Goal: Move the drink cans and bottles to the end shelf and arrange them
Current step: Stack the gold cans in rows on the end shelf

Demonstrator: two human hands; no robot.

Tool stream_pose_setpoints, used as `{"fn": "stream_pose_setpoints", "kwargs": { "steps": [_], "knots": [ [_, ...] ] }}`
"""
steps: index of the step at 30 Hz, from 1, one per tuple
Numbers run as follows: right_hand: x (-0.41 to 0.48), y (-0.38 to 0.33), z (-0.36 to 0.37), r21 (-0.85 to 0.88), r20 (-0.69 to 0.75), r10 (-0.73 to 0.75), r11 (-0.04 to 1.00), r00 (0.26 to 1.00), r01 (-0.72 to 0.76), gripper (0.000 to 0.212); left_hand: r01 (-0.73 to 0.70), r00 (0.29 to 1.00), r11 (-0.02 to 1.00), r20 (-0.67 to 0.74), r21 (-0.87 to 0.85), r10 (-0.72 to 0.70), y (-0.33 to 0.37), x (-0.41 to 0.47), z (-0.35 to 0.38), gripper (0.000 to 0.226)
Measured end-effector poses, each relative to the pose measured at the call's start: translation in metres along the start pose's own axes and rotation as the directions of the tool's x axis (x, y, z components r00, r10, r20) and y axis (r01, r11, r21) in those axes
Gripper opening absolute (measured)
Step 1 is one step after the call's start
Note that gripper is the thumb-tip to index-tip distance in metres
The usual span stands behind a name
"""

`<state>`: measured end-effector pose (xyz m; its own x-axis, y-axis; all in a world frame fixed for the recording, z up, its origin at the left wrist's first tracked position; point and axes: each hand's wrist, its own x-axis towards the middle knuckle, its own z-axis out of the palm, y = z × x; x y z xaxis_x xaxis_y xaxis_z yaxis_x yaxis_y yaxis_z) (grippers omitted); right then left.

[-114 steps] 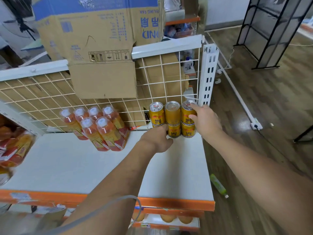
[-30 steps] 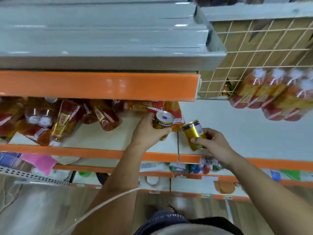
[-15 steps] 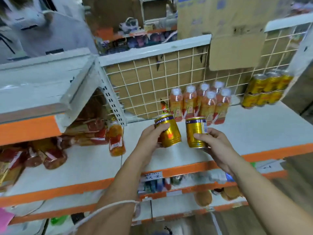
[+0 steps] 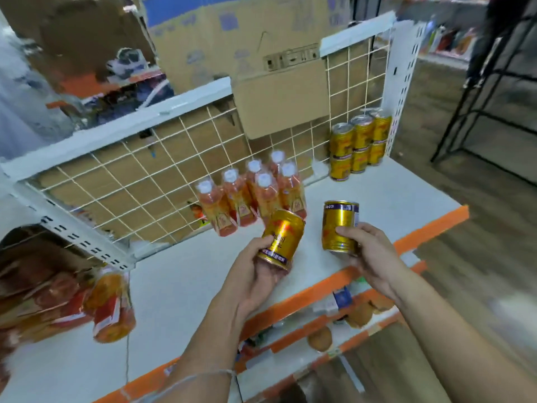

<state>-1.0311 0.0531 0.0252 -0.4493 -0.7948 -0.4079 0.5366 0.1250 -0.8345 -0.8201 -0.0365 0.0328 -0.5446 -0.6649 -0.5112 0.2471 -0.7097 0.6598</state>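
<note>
My left hand (image 4: 255, 274) grips a gold drink can (image 4: 283, 238), tilted, above the white end shelf (image 4: 392, 196). My right hand (image 4: 367, 251) holds a second gold can (image 4: 340, 225) upright beside it. At the shelf's far right corner several gold cans (image 4: 359, 145) stand stacked in two layers against the wire grid. Left of that stack, several orange drink bottles (image 4: 252, 193) with white caps stand in a cluster by the grid. Both hands hover over the shelf's front middle, apart from the stack.
A white wire grid (image 4: 145, 181) backs the shelf, with a cardboard box (image 4: 276, 68) behind it. Blurred orange bottles and packets (image 4: 113, 303) lie on the neighbouring shelf at left. Orange shelf edges (image 4: 430, 231) run below. A black metal rack (image 4: 494, 91) stands on the wooden floor at right.
The view has swung right, from the left shelf toward the end shelf. Both hands have carried their cans along and now hover nearer the stacked cans.
</note>
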Motion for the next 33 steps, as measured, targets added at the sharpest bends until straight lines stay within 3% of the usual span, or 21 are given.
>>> {"fn": "stream_pose_setpoints", "kwargs": {
  "steps": [2, 6, 11, 12, 16, 19, 21, 24, 26, 27, 30, 31, 33],
  "knots": [
    [0.009, -0.007, -0.008, -0.003, -0.023, 0.014, 1.0, 1.0, -0.014, 0.014, 0.022, 0.995, 0.998, 0.092, 0.061, -0.027, -0.002, 0.019, 0.005, 0.077],
    [0.027, -0.033, -0.027, -0.031, 0.011, 0.023, 0.999, 1.0, -0.023, 0.043, -0.121, 0.986, 0.911, 0.153, 0.395, 0.065, -0.005, 0.062, 0.027, 0.072],
    [0.049, -0.06, -0.054, 0.15, 0.121, 0.051, 0.986, 0.991, -0.069, 0.094, -0.208, 0.969, 0.887, 0.214, 0.413, 0.128, -0.005, 0.103, 0.064, 0.076],
    [0.055, -0.067, -0.059, 0.141, 0.129, 0.048, 0.988, 0.991, -0.066, 0.093, -0.207, 0.97, 0.883, 0.204, 0.421, 0.13, -0.006, 0.108, 0.072, 0.073],
    [0.086, -0.089, -0.092, 0.06, 0.107, 0.034, 0.997, 0.994, -0.04, 0.05, -0.188, 0.981, 0.841, 0.134, 0.508, 0.139, -0.01, 0.133, 0.098, 0.063],
    [0.121, -0.102, -0.122, -0.033, 0.156, 0.075, 0.997, 0.985, -0.071, 0.06, -0.2, 0.979, 0.841, 0.063, 0.502, 0.195, -0.02, 0.154, 0.124, 0.064],
    [0.145, -0.117, -0.138, -0.238, 0.15, 0.089, 0.97, 0.985, -0.051, 0.067, -0.201, 0.971, 0.859, -0.021, 0.471, 0.239, -0.031, 0.163, 0.146, 0.06],
    [0.178, -0.145, -0.161, -0.542, 0.252, 0.132, 0.84, 0.959, 0.027, 0.034, -0.201, 0.952, 0.862, -0.115, 0.466, 0.284, -0.047, 0.174, 0.177, 0.061],
    [0.192, -0.159, -0.168, -0.636, 0.304, 0.15, 0.767, 0.941, 0.083, 0.034, -0.205, 0.942, 0.846, -0.135, 0.493, 0.307, -0.052, 0.181, 0.193, 0.068],
    [0.197, -0.165, -0.169, -0.605, 0.31, 0.12, 0.79, 0.943, 0.099, 0.034, -0.209, 0.936, 0.846, -0.151, 0.49, 0.319, -0.053, 0.183, 0.2, 0.07],
    [0.21, -0.183, -0.177, -0.155, 0.327, 0.044, 0.988, 0.944, 0.007, 0.044, -0.228, 0.908, 0.87, -0.226, 0.437, 0.352, -0.052, 0.184, 0.215, 0.073],
    [0.217, -0.187, -0.182, -0.105, 0.332, 0.021, 0.994, 0.943, 0.015, 0.053, -0.226, 0.902, 0.871, -0.244, 0.437, 0.356, -0.051, 0.184, 0.217, 0.075],
    [0.224, -0.192, -0.193, -0.282, 0.342, 0.027, 0.956, 0.939, 0.076, 0.063, -0.222, 0.892, 0.854, -0.256, 0.471, 0.373, -0.049, 0.185, 0.219, 0.082]
  ]
}}
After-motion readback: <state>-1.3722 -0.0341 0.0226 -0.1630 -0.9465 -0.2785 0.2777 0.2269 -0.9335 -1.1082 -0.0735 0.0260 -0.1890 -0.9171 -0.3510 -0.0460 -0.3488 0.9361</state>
